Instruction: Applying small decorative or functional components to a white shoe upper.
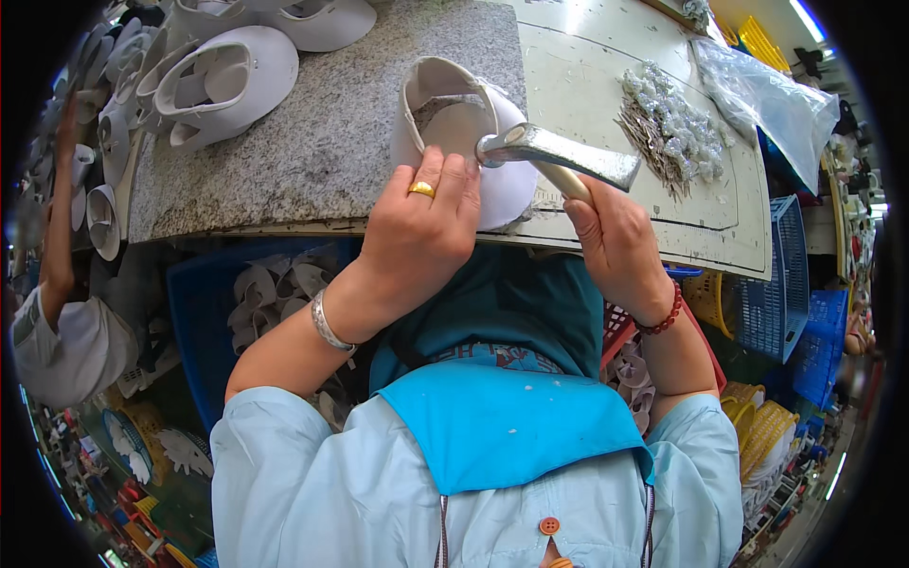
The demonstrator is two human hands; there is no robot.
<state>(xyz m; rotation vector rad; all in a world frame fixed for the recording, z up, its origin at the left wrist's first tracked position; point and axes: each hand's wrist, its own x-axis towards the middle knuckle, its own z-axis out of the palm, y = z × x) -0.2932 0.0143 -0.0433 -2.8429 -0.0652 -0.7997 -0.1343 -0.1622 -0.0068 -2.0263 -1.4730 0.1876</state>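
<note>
Gripping a hammer [559,151] by its handle in the closed right hand [620,237], resting the left hand [421,218] on a white upper [509,189], fingertips-first, beside the hammer head. Set at the near right corner of a speckled slab [303,161], on a pale, marked bench [597,104]. Perched above a blue bin [194,322] of white pieces. Strewn rightward with clear scraps [674,123] and a bag [772,104]; crowded leftward with more uppers [270,85]. Flanked beyond by blue baskets [772,284] and, far left, another person [76,346].
</note>
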